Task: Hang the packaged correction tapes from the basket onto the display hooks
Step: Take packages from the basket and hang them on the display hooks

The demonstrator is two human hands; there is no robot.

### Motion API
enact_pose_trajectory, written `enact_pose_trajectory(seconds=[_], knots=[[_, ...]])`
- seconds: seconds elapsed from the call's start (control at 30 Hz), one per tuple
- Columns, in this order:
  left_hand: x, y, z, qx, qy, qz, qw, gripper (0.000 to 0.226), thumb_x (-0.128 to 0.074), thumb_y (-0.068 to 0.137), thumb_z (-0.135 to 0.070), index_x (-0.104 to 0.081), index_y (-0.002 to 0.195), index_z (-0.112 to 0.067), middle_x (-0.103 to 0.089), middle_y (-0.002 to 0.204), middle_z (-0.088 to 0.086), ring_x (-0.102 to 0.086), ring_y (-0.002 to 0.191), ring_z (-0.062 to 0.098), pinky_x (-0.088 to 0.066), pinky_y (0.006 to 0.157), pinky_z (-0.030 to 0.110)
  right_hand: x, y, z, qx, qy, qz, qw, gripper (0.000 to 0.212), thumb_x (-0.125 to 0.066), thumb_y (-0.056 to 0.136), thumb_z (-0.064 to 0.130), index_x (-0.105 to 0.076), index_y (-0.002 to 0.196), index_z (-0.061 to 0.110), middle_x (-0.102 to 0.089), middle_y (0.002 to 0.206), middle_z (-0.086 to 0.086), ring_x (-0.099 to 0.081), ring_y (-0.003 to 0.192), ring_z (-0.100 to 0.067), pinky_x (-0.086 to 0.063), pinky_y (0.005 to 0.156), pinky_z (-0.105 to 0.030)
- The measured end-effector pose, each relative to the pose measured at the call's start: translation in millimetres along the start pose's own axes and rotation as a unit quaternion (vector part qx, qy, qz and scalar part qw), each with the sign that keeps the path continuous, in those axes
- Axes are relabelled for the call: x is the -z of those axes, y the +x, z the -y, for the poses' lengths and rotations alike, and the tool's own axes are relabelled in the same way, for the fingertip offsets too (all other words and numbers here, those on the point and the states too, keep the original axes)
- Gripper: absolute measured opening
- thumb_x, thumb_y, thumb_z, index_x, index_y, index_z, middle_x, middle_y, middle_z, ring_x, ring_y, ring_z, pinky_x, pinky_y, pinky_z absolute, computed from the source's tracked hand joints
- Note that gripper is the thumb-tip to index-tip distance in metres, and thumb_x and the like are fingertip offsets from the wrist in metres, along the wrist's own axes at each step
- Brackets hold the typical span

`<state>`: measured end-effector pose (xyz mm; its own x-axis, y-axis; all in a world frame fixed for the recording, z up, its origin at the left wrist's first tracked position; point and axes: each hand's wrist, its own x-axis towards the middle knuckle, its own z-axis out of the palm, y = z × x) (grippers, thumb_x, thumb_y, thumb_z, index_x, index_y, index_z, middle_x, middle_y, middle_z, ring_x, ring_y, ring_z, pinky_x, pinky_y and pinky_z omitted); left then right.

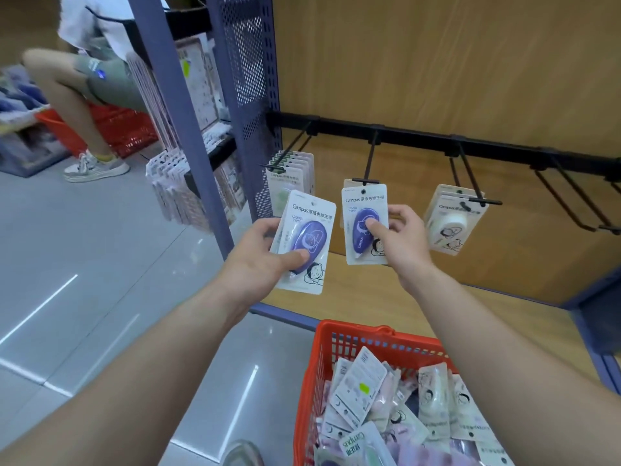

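Note:
My left hand (265, 253) grips a packaged purple correction tape (307, 242), thumb on its front, held tilted below the leftmost hook. My right hand (400, 235) pinches a second purple packaged tape (364, 223) upright, its top hole right under the tip of the second display hook (369, 159). Green tape packs (290, 173) hang on the first hook. White tape packs (450, 223) hang on the third hook. The red basket (324, 358) at the bottom holds several more packs.
Black hooks hang from a rail (437, 137) on a wooden back panel; an empty hook (578, 200) sits far right. A blue perforated upright (248, 79) stands on the left. Another person's leg (67, 95) and a red basket (124, 129) are at upper left.

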<state>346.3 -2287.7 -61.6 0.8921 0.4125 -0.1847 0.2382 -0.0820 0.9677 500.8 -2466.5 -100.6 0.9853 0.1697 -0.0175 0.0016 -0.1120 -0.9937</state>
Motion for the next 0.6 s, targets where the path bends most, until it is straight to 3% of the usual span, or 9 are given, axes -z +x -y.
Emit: enact_pose_trajectory(seconds=[0.2,0.27,0.37,0.43,0.5,0.6], knots=[[-5.0,4.8,2.2,-0.004,-0.006,-0.006,1.0,0.047,-0.085,0.081,-0.019,-0.056,0.114,-0.036,-0.078,0.106,-0.007,-0.076,0.098,0.021,-0.055,0.098,0.051,-7.8,19.2,0.2,-0.04,-0.018,-0.019,0.999,0.02,-0.076,0.091,0.028,-0.061,0.104,0.024,-0.076,0.102,-0.001,-0.072,0.091,-0.02,-0.058,0.08,-0.039],[-6.7,4.5,3.4,-0.001,-0.002,-0.013,1.0,0.044,-0.084,0.083,-0.018,-0.056,0.111,-0.037,-0.078,0.107,-0.006,-0.075,0.099,0.021,-0.056,0.098,0.051,-11.0,25.3,2.8,-0.061,-0.107,-0.035,0.992,0.033,-0.076,0.089,0.036,-0.06,0.113,0.02,-0.07,0.113,0.001,-0.067,0.096,-0.019,-0.052,0.075,-0.033],[-8.0,4.6,2.9,0.002,-0.003,-0.022,1.0,0.046,-0.085,0.083,-0.017,-0.057,0.115,-0.035,-0.077,0.11,-0.004,-0.075,0.1,0.022,-0.056,0.097,0.052,-10.5,7.3,4.2,-0.05,-0.196,-0.071,0.977,0.052,-0.076,0.087,0.043,-0.055,0.129,0.018,-0.06,0.123,0.002,-0.06,0.109,-0.02,-0.047,0.089,-0.033],[-10.4,5.8,0.0,0.003,-0.012,-0.017,1.0,0.051,-0.084,0.083,-0.015,-0.056,0.125,-0.027,-0.077,0.112,0.0,-0.075,0.099,0.023,-0.057,0.096,0.052,-9.0,-17.4,6.2,-0.03,-0.119,-0.028,0.992,0.033,-0.07,0.093,0.039,-0.062,0.119,0.02,-0.065,0.115,0.004,-0.063,0.105,-0.019,-0.05,0.09,-0.034],[-14.7,7.4,-3.1,0.0,-0.016,-0.017,1.0,0.056,-0.084,0.083,-0.015,-0.055,0.13,-0.023,-0.076,0.113,0.0,-0.076,0.099,0.022,-0.058,0.094,0.052,-11.3,-42.8,13.3,-0.058,-0.015,0.085,0.995,0.017,-0.063,0.1,0.034,-0.068,0.108,0.019,-0.074,0.106,-0.002,-0.071,0.092,-0.018,-0.055,0.083,-0.036],[-24.0,7.4,-4.1,-0.006,-0.021,-0.012,1.0,0.059,-0.086,0.081,-0.014,-0.055,0.132,-0.021,-0.075,0.115,0.0,-0.075,0.101,0.022,-0.058,0.094,0.052,-15.3,-62.2,18.8,-0.088,0.064,0.181,0.978,0.019,-0.063,0.1,0.029,-0.068,0.11,0.013,-0.078,0.101,-0.005,-0.075,0.081,-0.019,-0.06,0.065,-0.031]])
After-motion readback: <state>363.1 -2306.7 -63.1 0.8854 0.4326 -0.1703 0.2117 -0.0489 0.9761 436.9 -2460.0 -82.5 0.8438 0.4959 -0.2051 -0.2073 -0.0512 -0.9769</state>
